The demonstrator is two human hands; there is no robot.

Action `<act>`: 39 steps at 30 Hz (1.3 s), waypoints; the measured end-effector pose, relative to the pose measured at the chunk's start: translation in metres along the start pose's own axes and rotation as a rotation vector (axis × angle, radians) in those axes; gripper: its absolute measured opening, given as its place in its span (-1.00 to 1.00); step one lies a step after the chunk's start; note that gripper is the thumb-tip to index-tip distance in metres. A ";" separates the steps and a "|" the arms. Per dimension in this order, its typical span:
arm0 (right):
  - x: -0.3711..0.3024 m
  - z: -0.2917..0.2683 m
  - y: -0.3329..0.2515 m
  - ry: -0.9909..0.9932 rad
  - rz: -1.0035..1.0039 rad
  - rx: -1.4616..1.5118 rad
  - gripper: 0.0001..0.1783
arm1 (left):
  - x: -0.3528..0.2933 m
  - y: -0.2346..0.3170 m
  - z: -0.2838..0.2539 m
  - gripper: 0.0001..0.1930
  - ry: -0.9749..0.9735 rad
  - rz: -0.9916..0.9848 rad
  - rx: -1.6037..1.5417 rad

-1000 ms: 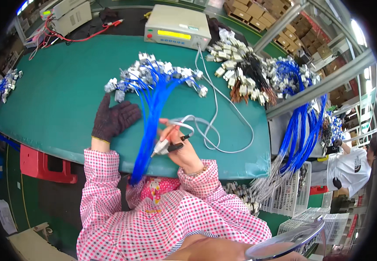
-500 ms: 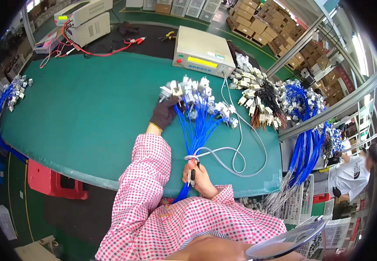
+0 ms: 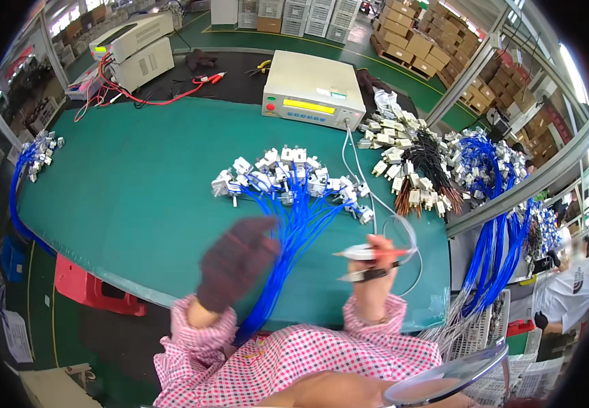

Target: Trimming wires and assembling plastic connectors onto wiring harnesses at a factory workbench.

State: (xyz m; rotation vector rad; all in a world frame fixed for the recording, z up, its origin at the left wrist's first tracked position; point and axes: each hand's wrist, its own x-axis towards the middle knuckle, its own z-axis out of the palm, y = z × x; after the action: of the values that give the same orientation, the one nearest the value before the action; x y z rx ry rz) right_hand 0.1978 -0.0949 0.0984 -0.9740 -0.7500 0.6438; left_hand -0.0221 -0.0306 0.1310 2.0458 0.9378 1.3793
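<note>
Head view shows a bunch of slim blue plastic-sheathed cables (image 3: pixel 294 234) fanning across the flat green tabletop (image 3: pixel 138 177), its white blocky plastic plugs (image 3: pixel 286 175) spread at the far end and its tail running down to the near edge. The left hand (image 3: pixel 238 262), gloved in dark knit, sits at the bunch's left edge; it is blurred, and I cannot tell whether it grips any cable. The bare right hand (image 3: pixel 374 292), to the right of the bunch, is closed around a slim red lead (image 3: pixel 388 253) and a slim black lead (image 3: pixel 376 274), both pale-tipped, with a pale grey cord (image 3: pixel 413 241) looping beside it. To handle these well, I would hold the two tips parted, steer the loop clear of the blue strands, and single out one plug at a time with the gloved hand
</note>
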 end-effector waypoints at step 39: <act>-0.018 -0.088 0.015 -0.740 0.269 -0.782 -0.68 | 0.051 -0.151 -0.013 -0.36 -0.060 -0.431 0.907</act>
State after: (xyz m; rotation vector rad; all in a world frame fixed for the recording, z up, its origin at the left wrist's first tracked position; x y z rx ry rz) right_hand 0.2554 -0.1449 0.0488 -1.5889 -1.6144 0.9950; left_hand -0.0611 0.1053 0.0568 2.2197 2.0953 0.6917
